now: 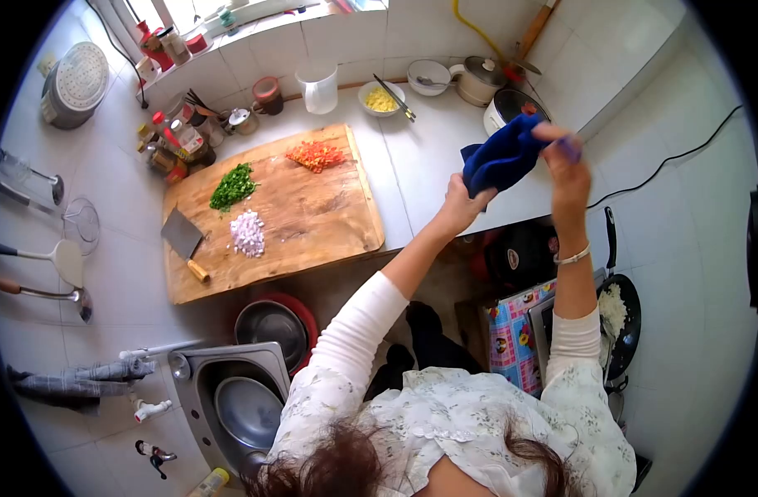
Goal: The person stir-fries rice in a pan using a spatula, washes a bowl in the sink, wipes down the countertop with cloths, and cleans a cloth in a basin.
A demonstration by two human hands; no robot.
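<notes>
A dark blue cloth (503, 157) is bunched up over the right part of the white counter. My left hand (466, 203) grips its lower left end. Beside its upper right end is my right hand (565, 157), blurred by motion, so its fingers are unclear. Just behind the cloth stands a white pot or cooker (496, 124), partly hidden. On the wooden board (312, 224) to the left lie chopped greens (233, 185), red pepper pieces (316, 156), chopped pale purple onion (248, 234) and a cleaver (182, 234).
Along the wall stand a bowl of yellow pieces with chopsticks (380, 98), a bowl with a spoon (429, 77), a lidded pot (480, 80) and a white jug (318, 88). A sink (271, 356) is lower left; a pan of rice (627, 331) is at the right.
</notes>
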